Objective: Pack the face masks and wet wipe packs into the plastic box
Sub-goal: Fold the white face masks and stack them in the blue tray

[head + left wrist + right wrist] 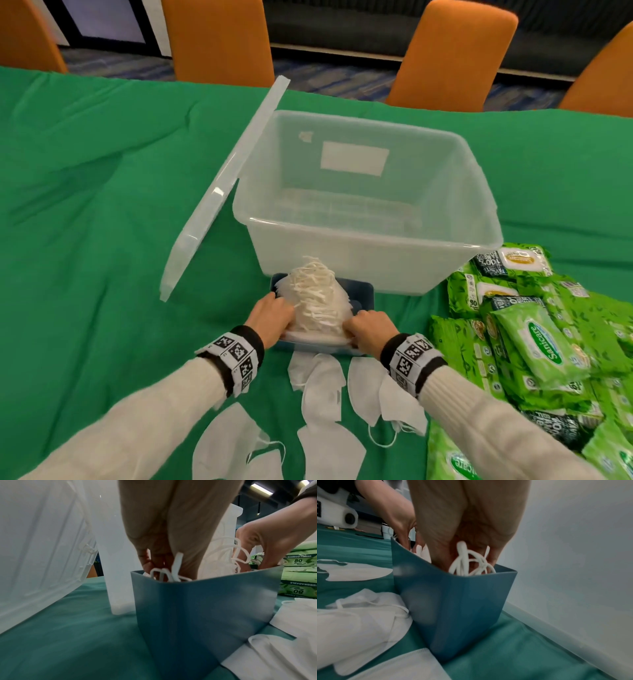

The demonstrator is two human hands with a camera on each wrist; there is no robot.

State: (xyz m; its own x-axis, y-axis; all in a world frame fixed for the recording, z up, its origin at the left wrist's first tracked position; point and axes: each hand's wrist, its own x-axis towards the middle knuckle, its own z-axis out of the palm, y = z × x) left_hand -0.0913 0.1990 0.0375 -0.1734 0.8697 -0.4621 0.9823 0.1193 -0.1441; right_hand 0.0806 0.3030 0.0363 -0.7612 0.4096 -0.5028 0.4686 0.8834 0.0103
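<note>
A tall stack of white face masks [317, 301] stands in a small blue bin [359, 291] just in front of the clear plastic box [376, 233]. My left hand [272, 317] grips the stack's left side and my right hand [371, 329] grips its right side, with the fingers of both reaching down inside the bin. In the left wrist view the left hand [159, 555] curls over ear loops [164, 574] at the bin's rim [205, 608]. The right wrist view has the right hand [467, 540] among loops [471, 563]. The plastic box holds nothing.
The box's clear lid [219, 192] leans against its left side. Several loose masks [323, 387] lie on the green cloth between my forearms. A heap of green wet wipe packs [541, 342] fills the right side. Orange chairs [455, 58] stand beyond the table.
</note>
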